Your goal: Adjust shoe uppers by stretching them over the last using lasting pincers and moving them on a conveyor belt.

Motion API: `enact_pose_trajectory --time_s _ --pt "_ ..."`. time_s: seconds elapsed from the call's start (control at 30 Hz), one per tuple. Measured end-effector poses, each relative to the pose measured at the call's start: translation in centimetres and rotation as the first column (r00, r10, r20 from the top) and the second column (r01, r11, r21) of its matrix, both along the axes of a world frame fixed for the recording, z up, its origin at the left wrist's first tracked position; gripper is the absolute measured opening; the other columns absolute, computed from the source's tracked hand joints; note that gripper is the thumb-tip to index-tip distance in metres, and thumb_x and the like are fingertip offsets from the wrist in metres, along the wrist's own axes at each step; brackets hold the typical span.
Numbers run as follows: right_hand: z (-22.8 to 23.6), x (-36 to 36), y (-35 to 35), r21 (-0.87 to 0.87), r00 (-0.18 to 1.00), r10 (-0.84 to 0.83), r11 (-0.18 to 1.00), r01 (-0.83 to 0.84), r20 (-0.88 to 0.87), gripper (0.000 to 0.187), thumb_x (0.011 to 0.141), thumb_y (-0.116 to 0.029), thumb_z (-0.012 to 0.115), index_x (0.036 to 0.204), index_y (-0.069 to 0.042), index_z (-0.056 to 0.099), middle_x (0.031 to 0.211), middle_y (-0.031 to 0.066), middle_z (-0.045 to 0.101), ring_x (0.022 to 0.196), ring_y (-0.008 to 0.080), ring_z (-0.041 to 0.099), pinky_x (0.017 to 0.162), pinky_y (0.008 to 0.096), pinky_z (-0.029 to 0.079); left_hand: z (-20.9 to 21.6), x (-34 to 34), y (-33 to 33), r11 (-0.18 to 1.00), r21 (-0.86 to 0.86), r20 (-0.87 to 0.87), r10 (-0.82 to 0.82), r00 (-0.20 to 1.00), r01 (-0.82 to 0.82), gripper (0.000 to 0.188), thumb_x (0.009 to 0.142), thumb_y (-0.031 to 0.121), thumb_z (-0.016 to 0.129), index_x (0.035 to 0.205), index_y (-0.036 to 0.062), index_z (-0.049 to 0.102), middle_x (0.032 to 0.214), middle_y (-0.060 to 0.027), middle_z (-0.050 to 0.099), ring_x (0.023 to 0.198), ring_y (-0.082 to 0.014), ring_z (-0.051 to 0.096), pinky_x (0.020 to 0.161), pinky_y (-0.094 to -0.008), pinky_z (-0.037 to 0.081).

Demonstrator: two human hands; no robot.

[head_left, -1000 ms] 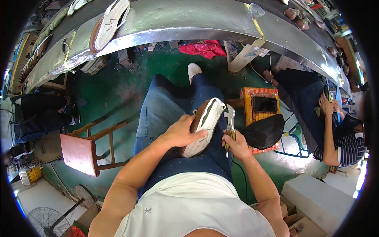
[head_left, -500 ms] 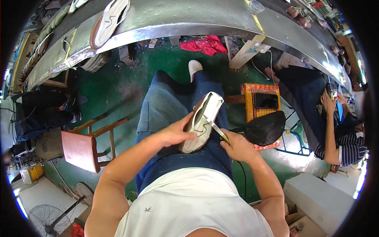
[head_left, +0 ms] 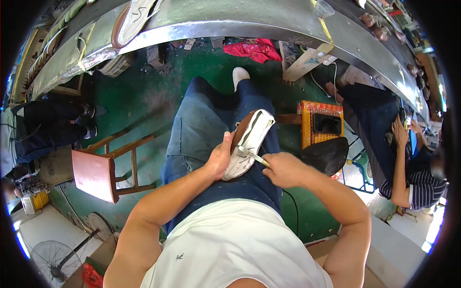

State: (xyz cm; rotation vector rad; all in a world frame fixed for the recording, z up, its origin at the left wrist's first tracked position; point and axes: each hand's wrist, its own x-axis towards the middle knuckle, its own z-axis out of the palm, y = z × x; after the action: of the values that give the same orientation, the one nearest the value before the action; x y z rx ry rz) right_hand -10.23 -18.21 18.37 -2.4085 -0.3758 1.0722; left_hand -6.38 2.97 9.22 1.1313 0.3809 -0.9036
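A brown-and-white shoe upper (head_left: 241,158) lies over my lap, its pale inner side up with dark thread or cord across it. My left hand (head_left: 221,156) is closed on its left edge, thumb toward the far end. A small hammer (head_left: 260,159), pale-handled with a metal end, is in my right hand (head_left: 284,169), fingers wrapped round the handle. The metal end is over the upper's middle; whether it touches cannot be made out.
A metal-topped bench (head_left: 216,30) runs across the far side, bearing another upper (head_left: 136,20). A stool (head_left: 94,175) stands left. To the right, a phone (head_left: 327,123) lies on an orange seat (head_left: 307,134) by a black round object (head_left: 326,156). A co-worker (head_left: 425,177) sits far right.
My right hand has moved left and slightly up, turning the hammer more level across the upper. My left hand has shifted right along the edge, its thumb now pointing up.
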Motion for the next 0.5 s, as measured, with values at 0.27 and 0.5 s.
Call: enact_pose_trajectory --time_s 0.27,0.5 --pt "-4.3 -4.9 3.7 0.105 0.885 -0.360 0.933 0.344 0.295 0.035 0.091 -0.020 0.066 0.117 0.001 0.057 0.098 0.0239 0.066 0.091 0.0418 0.067 0.080 0.0487 0.054 -5.5 0.5 1.1 0.818 0.575 0.498 -0.370 0.785 0.022 0.053 0.111 0.040 0.031 0.139 0.0055 0.059 0.120 -0.0309 0.065 0.115 -0.0477 0.061 0.100 -0.0484 0.049" --pt "-1.3 -4.0 0.8 0.012 0.862 -0.197 0.976 0.217 0.466 0.054 0.090 -0.015 0.068 0.132 0.011 0.048 0.119 0.0283 0.061 0.109 0.0467 0.061 0.089 0.0498 0.052 -3.7 -0.4 0.7 0.811 0.586 0.621 -0.438 0.650 -0.014 0.047 0.109 0.032 0.036 0.139 0.0026 0.058 0.130 -0.0270 0.063 0.122 -0.0435 0.059 0.105 -0.0450 0.048"
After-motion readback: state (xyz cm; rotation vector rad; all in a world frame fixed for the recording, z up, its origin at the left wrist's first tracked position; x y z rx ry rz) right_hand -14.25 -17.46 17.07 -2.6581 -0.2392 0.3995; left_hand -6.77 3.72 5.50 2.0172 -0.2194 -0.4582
